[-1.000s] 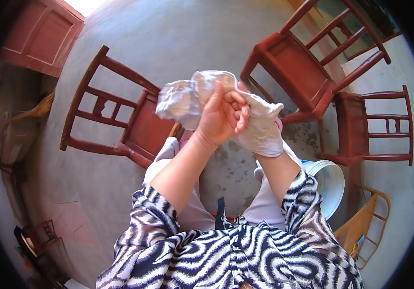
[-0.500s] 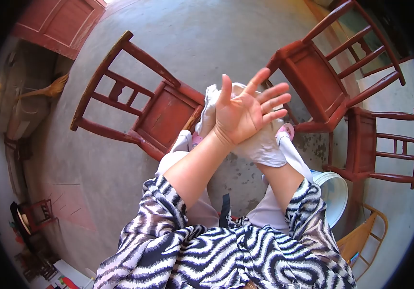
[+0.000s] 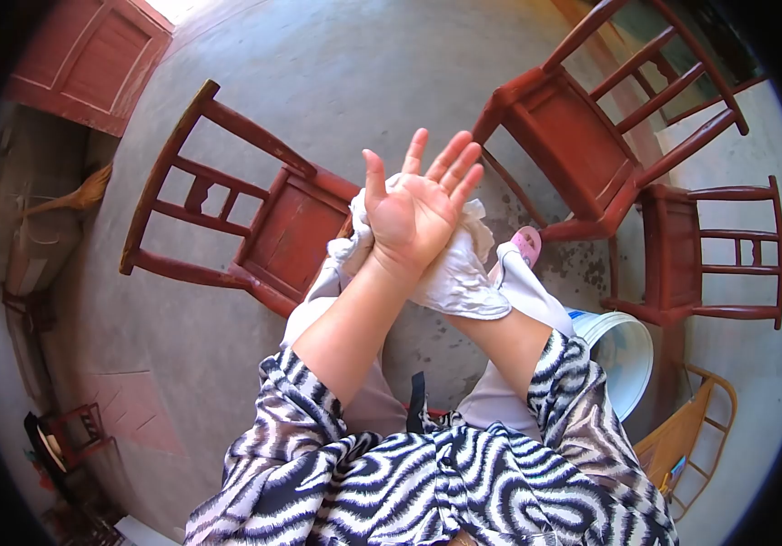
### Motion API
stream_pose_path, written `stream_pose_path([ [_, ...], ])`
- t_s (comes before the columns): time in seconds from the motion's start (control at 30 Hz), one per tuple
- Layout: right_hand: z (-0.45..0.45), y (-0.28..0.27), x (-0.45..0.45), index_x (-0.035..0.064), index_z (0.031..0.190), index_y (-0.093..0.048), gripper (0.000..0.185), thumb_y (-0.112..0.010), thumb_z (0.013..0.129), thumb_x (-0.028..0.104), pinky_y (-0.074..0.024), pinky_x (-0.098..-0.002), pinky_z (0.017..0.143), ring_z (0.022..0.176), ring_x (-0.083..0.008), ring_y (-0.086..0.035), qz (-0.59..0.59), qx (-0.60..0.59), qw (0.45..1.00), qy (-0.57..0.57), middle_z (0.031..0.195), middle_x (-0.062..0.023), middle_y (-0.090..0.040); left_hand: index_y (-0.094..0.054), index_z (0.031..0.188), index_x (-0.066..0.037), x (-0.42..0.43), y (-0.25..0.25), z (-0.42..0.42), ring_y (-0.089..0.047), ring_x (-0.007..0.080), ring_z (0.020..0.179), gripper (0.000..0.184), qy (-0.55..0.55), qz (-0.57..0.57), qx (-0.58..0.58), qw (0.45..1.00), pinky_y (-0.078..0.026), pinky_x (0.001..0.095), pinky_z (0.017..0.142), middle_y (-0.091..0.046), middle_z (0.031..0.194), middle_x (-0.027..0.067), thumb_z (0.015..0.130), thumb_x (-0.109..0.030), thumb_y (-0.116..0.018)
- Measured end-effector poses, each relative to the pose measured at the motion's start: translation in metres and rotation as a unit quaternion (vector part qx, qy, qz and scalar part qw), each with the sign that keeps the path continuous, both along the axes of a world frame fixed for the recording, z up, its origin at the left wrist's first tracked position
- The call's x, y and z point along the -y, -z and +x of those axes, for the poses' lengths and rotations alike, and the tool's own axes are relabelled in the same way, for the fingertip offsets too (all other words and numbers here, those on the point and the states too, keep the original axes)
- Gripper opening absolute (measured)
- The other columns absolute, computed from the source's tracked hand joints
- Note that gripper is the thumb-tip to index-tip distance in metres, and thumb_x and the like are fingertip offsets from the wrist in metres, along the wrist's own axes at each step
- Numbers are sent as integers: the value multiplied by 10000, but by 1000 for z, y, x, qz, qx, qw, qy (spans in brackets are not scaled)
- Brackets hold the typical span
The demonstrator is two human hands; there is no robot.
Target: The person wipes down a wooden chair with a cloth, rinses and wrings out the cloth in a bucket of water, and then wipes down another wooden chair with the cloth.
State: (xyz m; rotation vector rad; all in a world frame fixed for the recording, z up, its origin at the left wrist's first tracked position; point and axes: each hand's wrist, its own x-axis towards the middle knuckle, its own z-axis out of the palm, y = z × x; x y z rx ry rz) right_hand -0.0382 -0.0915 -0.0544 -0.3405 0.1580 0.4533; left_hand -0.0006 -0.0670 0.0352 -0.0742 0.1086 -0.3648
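Note:
My left hand (image 3: pixel 413 214) is turned palm up, its fingers stretched out and apart and nothing lying in the palm. Behind it a rumpled white cloth (image 3: pixel 464 278) shows on both sides of the left wrist. My right hand is covered by this cloth, which drapes back over the right wrist; the right forearm (image 3: pixel 504 350) comes out from under it. The cloth lies between the right hand and the back of the left hand. The right fingers are hidden.
A red wooden chair (image 3: pixel 295 237) stands ahead to the left; two more, a larger chair (image 3: pixel 564 132) and another chair (image 3: pixel 668 255), are on the right. A white bucket (image 3: pixel 623 364) is by my right leg. A bamboo chair (image 3: pixel 700 437) stands behind it. A broom (image 3: pixel 86 193) leans far left.
Both hands and the cloth have shifted left in the view. The left hand has turned slightly, its fingers now pointing more upward. The view itself has moved a little.

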Motion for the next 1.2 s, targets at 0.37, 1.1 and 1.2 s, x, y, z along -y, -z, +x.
stream_pose_path([
  [0.37,-3,-72,11,114,1360,-223,475,-274,952,352,-224,-274,1046,1285,-159,-243,230,-341,896,168,1353,-79,-300,-385,1200,-56,6,13,15,-516,368,1014,534,-66,261,-38,962,-411,433,891,-491,1154,255,895,-493,-349],
  [1.1,-52,-32,88,123,1353,-247,567,-287,912,477,-175,-345,1078,1288,-217,-248,208,-229,949,-63,1374,-84,-288,-383,1210,-61,2,22,22,-506,328,979,701,-107,186,-160,964,-378,426,875,-509,1132,192,847,-644,-242],
  [1.2,-43,-144,88,109,1304,-307,469,-292,933,395,-280,-303,1014,1192,-182,-355,134,-260,955,-46,1276,-83,-380,-447,1122,-36,3,30,23,-525,290,865,638,-89,189,-177,962,-423,390,779,-537,1031,167,883,-585,-226],
])
